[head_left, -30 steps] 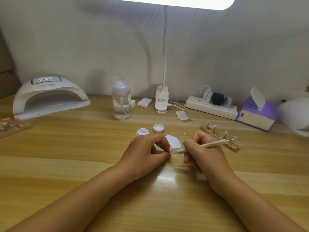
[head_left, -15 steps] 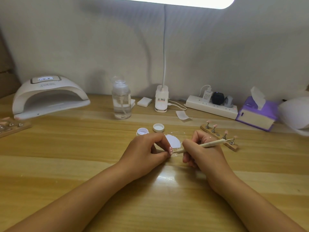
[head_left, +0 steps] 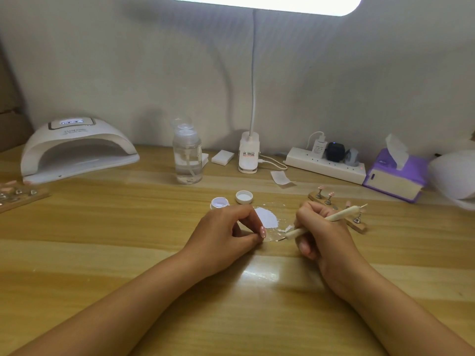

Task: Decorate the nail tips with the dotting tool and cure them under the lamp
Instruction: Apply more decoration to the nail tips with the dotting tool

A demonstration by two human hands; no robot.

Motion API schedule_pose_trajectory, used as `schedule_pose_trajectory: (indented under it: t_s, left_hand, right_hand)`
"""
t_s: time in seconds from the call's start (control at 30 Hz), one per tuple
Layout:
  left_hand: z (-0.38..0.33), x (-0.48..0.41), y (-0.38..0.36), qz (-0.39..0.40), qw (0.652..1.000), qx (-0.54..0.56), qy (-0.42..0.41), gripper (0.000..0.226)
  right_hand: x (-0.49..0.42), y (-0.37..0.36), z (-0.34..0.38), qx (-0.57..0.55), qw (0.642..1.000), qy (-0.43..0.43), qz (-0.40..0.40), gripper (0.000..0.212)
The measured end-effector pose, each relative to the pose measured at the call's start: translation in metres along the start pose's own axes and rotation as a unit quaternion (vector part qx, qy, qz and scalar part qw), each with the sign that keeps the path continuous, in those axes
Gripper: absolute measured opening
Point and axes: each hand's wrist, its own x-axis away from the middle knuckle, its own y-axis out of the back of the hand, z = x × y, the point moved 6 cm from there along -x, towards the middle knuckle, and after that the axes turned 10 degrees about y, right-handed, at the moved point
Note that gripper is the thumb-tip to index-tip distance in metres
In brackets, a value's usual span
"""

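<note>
My left hand (head_left: 226, 232) pinches a pink nail tip (head_left: 339, 231) with white dots between thumb and forefinger, low over the table. My right hand (head_left: 318, 235) grips the cream dotting tool (head_left: 331, 220) like a pen; its metal point sits a little to the right of the tip, apart from it. A clear palette with a white blob of gel (head_left: 266, 218) lies between the hands. Behind it stand an open gel pot (head_left: 219, 202) and its lid (head_left: 244, 197). A wooden holder with nail tips on stands (head_left: 336, 209) lies behind my right hand. The white curing lamp (head_left: 77, 152) sits far left.
A second wooden holder (head_left: 18, 197) lies at the left edge. A clear pump bottle (head_left: 187, 160), the desk lamp base (head_left: 248, 156), a power strip (head_left: 326, 165) and a purple tissue box (head_left: 395, 176) line the back. A white object (head_left: 455, 181) sits at the right edge.
The dotting tool's point has drawn back to the right, away from the nail tip it was touching. My left hand has stayed in place.
</note>
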Motion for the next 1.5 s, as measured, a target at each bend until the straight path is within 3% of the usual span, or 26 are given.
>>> schedule_pose_trajectory:
  t_s: [0.1, 0.23, 0.33, 0.43, 0.5, 0.73, 0.83, 0.97, 1.23, 1.5]
  left_hand:
    - [0.000, 0.000, 0.000, 0.002, 1.000, 0.004, 0.002, 0.016]
    - [-0.001, 0.001, 0.000, 0.007, 1.000, 0.021, 0.000, 0.016]
    - [-0.004, 0.001, 0.003, -0.011, 0.999, 0.042, -0.007, 0.016]
    - [-0.009, 0.004, 0.007, -0.045, 0.998, 0.033, -0.020, 0.012]
    - [-0.011, 0.004, 0.009, -0.063, 0.997, 0.023, -0.024, 0.013]
    - [-0.004, 0.003, 0.004, -0.026, 1.000, 0.006, -0.009, 0.013]
    - [-0.004, 0.003, 0.001, -0.005, 1.000, 0.004, -0.012, 0.012]
    - [-0.002, 0.001, 0.000, 0.001, 1.000, 0.004, -0.009, 0.013]
    - [-0.002, 0.002, -0.001, 0.008, 1.000, 0.009, -0.013, 0.014]
    - [-0.003, 0.003, 0.000, 0.008, 1.000, 0.008, -0.013, 0.014]
  right_hand:
    - [0.000, 0.002, 0.002, -0.049, 0.998, -0.025, -0.016, 0.037]
    - [0.001, 0.011, 0.003, -0.111, 0.989, -0.017, -0.095, 0.030]
    - [0.000, 0.013, 0.014, -0.025, 0.992, 0.074, -0.097, 0.027]
    - [0.003, 0.007, 0.022, 0.094, 0.981, 0.162, -0.053, 0.010]
    - [0.007, 0.000, 0.022, 0.148, 0.971, 0.186, -0.017, 0.016]
    - [0.009, -0.009, 0.012, 0.066, 0.994, 0.084, -0.003, 0.008]
    - [0.007, -0.007, 0.008, 0.031, 0.997, 0.059, -0.024, 0.022]
    - [0.004, -0.007, 0.000, 0.016, 0.999, 0.025, -0.024, 0.022]
    - [0.002, -0.011, -0.003, 0.039, 0.999, 0.019, -0.016, 0.041]
    - [0.003, -0.012, -0.002, 0.050, 0.999, 0.019, -0.006, 0.042]
